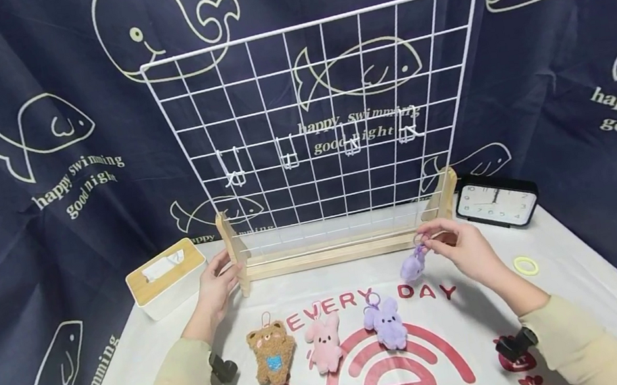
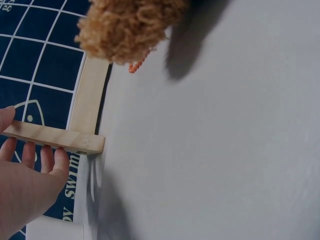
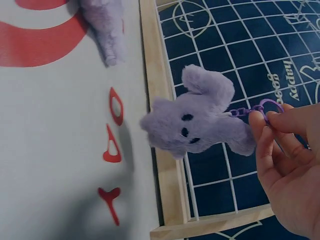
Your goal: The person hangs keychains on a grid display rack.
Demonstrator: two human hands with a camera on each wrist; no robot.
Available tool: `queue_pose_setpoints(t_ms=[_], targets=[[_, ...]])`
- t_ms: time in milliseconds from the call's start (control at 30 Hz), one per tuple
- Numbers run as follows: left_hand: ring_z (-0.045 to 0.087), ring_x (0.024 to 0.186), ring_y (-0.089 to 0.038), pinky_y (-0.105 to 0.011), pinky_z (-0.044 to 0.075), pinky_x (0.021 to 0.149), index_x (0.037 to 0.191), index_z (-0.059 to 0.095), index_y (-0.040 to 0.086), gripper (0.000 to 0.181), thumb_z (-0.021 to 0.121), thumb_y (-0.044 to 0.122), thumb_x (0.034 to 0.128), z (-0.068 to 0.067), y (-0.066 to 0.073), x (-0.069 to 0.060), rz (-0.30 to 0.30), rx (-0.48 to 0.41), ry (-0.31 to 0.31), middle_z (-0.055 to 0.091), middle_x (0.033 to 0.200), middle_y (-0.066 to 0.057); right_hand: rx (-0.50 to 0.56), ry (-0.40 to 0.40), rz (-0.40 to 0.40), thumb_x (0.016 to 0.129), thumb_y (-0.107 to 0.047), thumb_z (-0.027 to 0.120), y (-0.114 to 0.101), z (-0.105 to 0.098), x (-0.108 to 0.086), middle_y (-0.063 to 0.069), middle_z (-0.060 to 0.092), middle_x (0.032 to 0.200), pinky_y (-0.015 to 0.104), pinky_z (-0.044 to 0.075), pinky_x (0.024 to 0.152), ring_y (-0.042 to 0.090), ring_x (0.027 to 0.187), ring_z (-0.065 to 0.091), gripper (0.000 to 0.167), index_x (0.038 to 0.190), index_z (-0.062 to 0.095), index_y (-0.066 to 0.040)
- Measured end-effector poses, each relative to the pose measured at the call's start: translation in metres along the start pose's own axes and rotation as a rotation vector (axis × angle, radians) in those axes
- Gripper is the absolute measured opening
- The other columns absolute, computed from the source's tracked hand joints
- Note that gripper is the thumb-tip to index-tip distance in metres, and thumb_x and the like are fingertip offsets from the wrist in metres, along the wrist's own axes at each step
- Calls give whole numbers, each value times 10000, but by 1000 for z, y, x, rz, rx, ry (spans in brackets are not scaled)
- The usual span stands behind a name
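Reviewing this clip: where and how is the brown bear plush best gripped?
Probably by its orange loop, pinched from above on the side nearest the rack: the brown bear plush lies face up, and its loop sticks out from the head toward the rack.

Meeting a wire rack (image 1: 331,96) across the back, with white hooks (image 1: 351,145) jutting out midway up. Running into a tissue box (image 1: 171,299) just left of the left hand (image 1: 219,284) and a clock (image 1: 497,201) near the right hand (image 1: 460,243). Finding a bare strip between the rack's base (image 1: 330,256) and the bear (image 1: 273,354), pink toy (image 1: 325,346) and lying purple toy (image 1: 389,325), but meeting a held purple toy (image 1: 413,267) at its right end. Passing freely over open tablecloth (image 1: 454,324) right of the lying purple toy.
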State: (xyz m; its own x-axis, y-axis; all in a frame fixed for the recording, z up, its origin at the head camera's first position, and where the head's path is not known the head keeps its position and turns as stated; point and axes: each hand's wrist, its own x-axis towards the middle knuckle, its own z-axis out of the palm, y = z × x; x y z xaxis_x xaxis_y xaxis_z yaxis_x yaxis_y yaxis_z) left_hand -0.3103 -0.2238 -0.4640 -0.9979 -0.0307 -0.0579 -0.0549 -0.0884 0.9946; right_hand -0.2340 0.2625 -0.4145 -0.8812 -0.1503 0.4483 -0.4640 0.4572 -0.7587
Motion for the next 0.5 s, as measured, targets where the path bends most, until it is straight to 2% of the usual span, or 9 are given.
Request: queue_pose_setpoints(t_ms=[167, 267, 367, 500], targets=[[368, 1442, -365, -428, 381, 1178, 1591, 303, 48, 647, 607, 65, 1020, 0, 0, 0, -4, 19, 3, 319, 1595, -186, 12, 49, 33, 940, 75, 676, -6, -3, 5, 249, 704, 969, 211, 489, 461, 28, 683, 624, 220, 1160, 678, 84], [371, 1439, -362, -426, 382, 1178, 1590, 306, 50, 644, 607, 61, 1020, 1, 0, 0, -9, 14, 5, 321, 1593, -182, -2, 74, 42, 934, 89, 674, -8, -4, 8, 273, 696, 973, 201, 462, 437, 46, 686, 636, 219, 1152, 669, 102], [370, 1437, -366, -427, 380, 1178, 1594, 292, 43, 647, 597, 50, 1023, 1, 1, -1, -6, 9, 0, 314, 1595, -193, -5, 96, 31, 924, 73, 699, -11, -6, 10, 252, 711, 989, 166, 497, 504, 71, 740, 673, 232, 1155, 687, 78], [366, 1437, -374, -434, 376, 1180, 1596, 284, 39, 647, 589, 42, 1025, 1, 2, -1, -3, 6, -3, 306, 1599, -199, 28, 114, -8, 919, 57, 717, -18, -9, 14, 196, 729, 994, 115, 544, 663, 59, 790, 688, 250, 1168, 692, 61]])
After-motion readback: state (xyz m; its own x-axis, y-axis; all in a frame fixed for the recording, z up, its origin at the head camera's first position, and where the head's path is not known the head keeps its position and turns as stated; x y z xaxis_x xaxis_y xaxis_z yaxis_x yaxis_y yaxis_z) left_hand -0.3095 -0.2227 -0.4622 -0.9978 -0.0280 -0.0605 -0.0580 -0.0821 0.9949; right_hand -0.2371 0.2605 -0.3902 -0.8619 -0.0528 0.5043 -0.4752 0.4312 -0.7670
